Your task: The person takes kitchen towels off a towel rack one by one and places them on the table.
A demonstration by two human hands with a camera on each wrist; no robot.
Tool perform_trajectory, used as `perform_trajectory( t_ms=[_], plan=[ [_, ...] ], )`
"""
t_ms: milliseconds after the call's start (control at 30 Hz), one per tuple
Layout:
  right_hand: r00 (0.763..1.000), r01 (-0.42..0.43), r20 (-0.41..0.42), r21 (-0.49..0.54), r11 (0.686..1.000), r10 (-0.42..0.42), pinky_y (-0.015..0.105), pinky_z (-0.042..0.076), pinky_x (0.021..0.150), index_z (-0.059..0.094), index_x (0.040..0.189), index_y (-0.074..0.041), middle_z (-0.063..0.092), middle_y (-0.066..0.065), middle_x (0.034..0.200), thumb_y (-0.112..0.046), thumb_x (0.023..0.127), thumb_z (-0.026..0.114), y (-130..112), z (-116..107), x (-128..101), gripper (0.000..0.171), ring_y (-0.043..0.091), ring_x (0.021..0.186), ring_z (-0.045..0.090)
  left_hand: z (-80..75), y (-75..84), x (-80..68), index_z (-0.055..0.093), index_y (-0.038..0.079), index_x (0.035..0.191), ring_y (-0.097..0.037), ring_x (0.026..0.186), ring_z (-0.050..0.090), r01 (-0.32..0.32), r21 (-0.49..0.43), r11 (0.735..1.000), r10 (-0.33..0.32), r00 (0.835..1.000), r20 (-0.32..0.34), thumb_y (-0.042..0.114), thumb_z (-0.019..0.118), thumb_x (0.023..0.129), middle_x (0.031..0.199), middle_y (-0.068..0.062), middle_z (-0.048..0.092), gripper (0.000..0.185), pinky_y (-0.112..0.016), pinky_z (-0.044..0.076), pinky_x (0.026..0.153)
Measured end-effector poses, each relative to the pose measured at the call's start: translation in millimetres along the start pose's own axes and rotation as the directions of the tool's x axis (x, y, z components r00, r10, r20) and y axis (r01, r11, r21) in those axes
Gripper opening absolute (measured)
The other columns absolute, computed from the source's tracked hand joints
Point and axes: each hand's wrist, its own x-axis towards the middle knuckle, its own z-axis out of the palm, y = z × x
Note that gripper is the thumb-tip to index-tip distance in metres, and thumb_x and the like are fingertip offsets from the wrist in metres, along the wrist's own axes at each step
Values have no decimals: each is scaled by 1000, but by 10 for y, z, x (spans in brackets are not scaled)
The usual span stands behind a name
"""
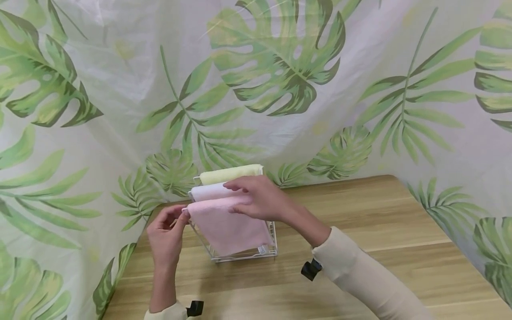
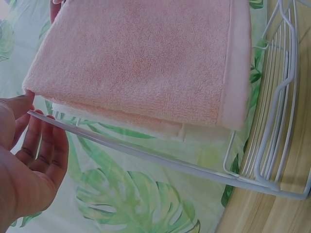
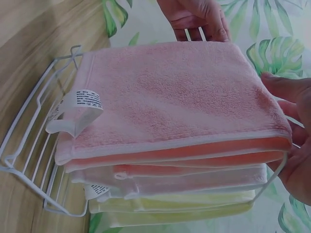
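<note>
A pink towel (image 1: 228,224) hangs folded over the front bar of a white wire rack (image 1: 244,256). Behind it hang a white towel (image 1: 208,192) and a pale yellow towel (image 1: 232,173). My left hand (image 1: 166,235) pinches the pink towel's upper left corner between thumb and finger, beside the bar's end; in the left wrist view its other fingers curve below the wire. Over the towel's top fold lies my right hand (image 1: 264,198), thumb against the pink side and fingers stretched across towards the white towel. A printed care label (image 3: 87,99) sticks out from the pink towel's lower edge.
The rack stands on a wood-grain table (image 1: 360,249) near its back left edge. A pale curtain with green leaves (image 1: 280,66) hangs behind and beside the table. A black strap piece (image 1: 311,270) sits by the right sleeve, another (image 1: 195,308) by the left.
</note>
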Motion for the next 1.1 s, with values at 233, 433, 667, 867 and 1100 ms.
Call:
perform_trajectory(
  t_ms=[233, 433, 667, 867, 1100],
  plan=[
    [996, -53, 73, 9, 999, 52, 30, 62, 96, 77, 130, -11, 80, 3, 124, -29, 92, 88, 0, 13, 73, 44, 14, 110, 76, 15, 0, 0, 70, -18, 104, -4, 70, 71, -7, -7, 1000, 7, 1000, -12, -11, 77, 92, 83, 3, 74, 15, -15, 61, 64],
    [989, -73, 123, -51, 996, 78, 30, 60, 85, 81, 123, -19, 82, -4, 115, -33, 95, 84, -42, 15, 86, 32, 8, 93, 72, 28, 10, -1, 71, -17, 104, -3, 70, 70, -6, 9, 1000, 6, 1000, -21, -9, 78, 92, 83, 4, 74, 16, -15, 61, 64],
    [990, -85, 103, -91, 992, 94, 32, 63, 86, 83, 121, -18, 83, -3, 114, -30, 99, 80, -65, 41, 97, 25, 8, 96, 77, 28, 14, -4, 71, -16, 104, -4, 69, 68, 1, 28, 1000, 0, 1000, -30, -7, 79, 92, 81, 5, 73, 16, -15, 61, 65],
    [996, -89, 23, -73, 993, 90, 23, 57, 71, 86, 113, -20, 84, -5, 107, -29, 97, 82, -88, 84, 112, 19, 3, 80, 73, 25, 16, -7, 71, -17, 103, -4, 69, 69, -7, 30, 1000, 8, 1000, -28, -7, 79, 93, 82, 5, 73, 16, -15, 61, 65],
    [992, -67, -104, -21, 998, 65, 18, 56, 72, 86, 107, -16, 85, -3, 103, -21, 96, 82, -128, 99, 132, 13, 5, 83, 76, 16, 6, -3, 71, -17, 103, -3, 70, 71, -12, 3, 1000, 12, 1000, -19, -9, 76, 93, 83, 4, 74, 14, -15, 62, 65]
  ],
)
